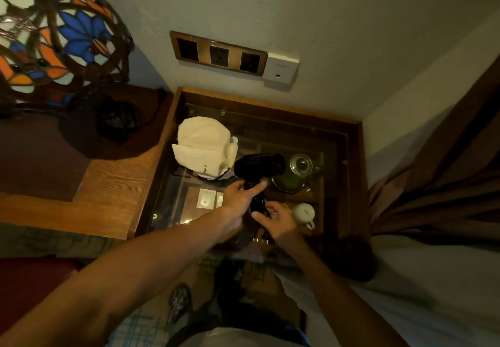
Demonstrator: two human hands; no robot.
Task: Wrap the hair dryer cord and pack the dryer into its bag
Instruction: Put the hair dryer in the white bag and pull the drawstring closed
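A black hair dryer (pixel 259 164) hovers over the glass-topped table (pixel 335 141), its barrel pointing right. My left hand (pixel 242 197) grips the top of its handle, just under the barrel. My right hand (pixel 276 220) is closed around the lower end of the handle, where black cord is bunched. The white cloth bag (pixel 203 146) lies crumpled on the glass just left of the dryer, with its dark drawstring trailing beside it. Most of the cord is hidden between my hands.
A green glass-lidded teapot (pixel 293 174) and a white lidded cup (pixel 304 212) show under the glass at right. A stained-glass lamp (pixel 54 35) stands on the wooden side table at left. A wall socket panel (pixel 219 54) is above. White bedding (pixel 419 292) lies right.
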